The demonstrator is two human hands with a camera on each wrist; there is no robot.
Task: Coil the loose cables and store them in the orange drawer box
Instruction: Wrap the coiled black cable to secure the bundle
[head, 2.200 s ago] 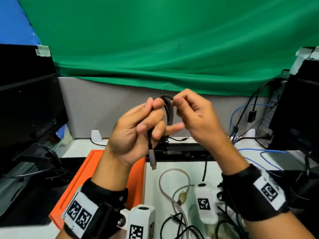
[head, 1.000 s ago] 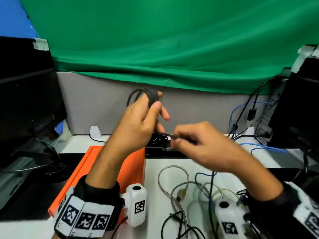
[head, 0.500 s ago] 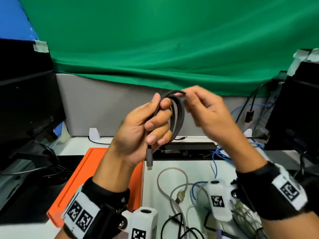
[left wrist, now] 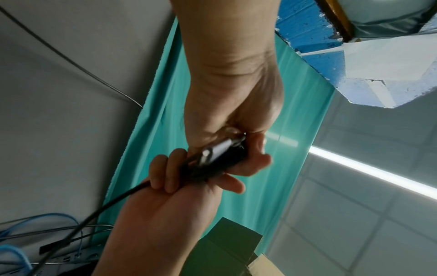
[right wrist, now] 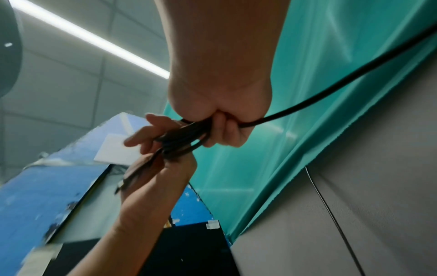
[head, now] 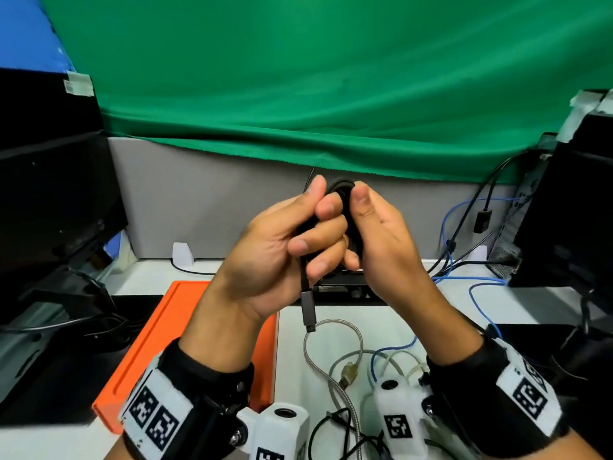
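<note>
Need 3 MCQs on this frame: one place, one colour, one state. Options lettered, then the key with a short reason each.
1. Where is the orange drawer box?
A. On the desk below the left hand
B. On top of the right computer
C. Hanging on the green cloth

2. What colour is the cable being coiled?
A. Blue
B. Black
C. Silver braided

3. What state is the black cable's plug in?
A. Plugged into a computer
B. Lying in the box
C. Hanging free below the left hand

Key:
1 A, the head view shows the box on the desk beneath the left forearm.
2 B, the loops held between the left hand and right hand are black; the silver braided cable lies on the desk.
3 C, the plug dangles in the air under the left fingers.
</note>
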